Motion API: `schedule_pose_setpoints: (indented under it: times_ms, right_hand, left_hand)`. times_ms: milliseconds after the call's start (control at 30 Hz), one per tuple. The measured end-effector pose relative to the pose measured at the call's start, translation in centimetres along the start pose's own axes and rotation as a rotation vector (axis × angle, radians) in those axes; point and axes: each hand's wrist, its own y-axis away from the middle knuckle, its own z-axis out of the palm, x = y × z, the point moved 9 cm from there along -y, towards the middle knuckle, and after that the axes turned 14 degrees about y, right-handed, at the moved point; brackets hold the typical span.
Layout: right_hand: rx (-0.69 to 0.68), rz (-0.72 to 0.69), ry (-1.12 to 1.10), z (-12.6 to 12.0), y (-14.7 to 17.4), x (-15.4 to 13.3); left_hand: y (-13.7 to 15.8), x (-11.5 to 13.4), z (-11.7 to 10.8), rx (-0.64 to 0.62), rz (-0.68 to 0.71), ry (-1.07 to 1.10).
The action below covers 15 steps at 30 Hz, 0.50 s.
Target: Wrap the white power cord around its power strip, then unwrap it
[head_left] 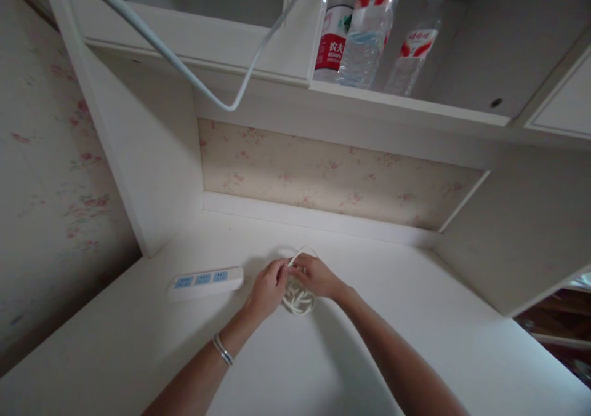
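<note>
A white power cord [299,302] lies in a loose coil on the white desk, partly under my hands. My left hand [270,287] is closed on the cord at the coil's upper left, its fingertips meeting those of the other hand. From the right, my right hand [316,274] pinches the cord too, and a loop of it rises above the fingers. Left of the coil sits a white power strip [206,284] with blue socket faces. Whether the cord joins the strip is hidden behind my left hand.
Above the desk [277,367] runs an open shelf holding several plastic bottles [364,50]. A pale cable [184,74] hangs in a bend in front of the cabinet at upper left. Side panels [143,151] bound the desk, with floral wallpaper [323,176] at the back.
</note>
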Motion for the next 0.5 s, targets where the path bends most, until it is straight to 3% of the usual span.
schedule_pose_setpoints:
  times_ms: [167,233,300,400,500]
  right_hand:
    - [-0.198,0.144,-0.183,-0.9,-0.2,2.0]
    - [-0.242,0.161,-0.158,-1.8,0.7,3.6]
    - [-0.244,0.188,-0.035,-3.4,2.6,6.3]
    - [-0.178,0.348,0.177,-6.6,6.8,12.4]
    - [-0.143,0.473,0.229,-8.4,11.3,16.7]
  left_hand:
    - [0.7,1.1,1.1,-0.109,0.006,-0.201]
    - [0.8,0.8,1.0,-0.141,0.019,-0.291]
    - [0.6,-0.2,-0.1,-0.126,-0.001,-0.393]
    - [-0.1,-2.5,-2.4,-0.053,-0.085,-0.558]
    - [-0.8,-3.5,-2.5,-0.065,-0.073,-0.607]
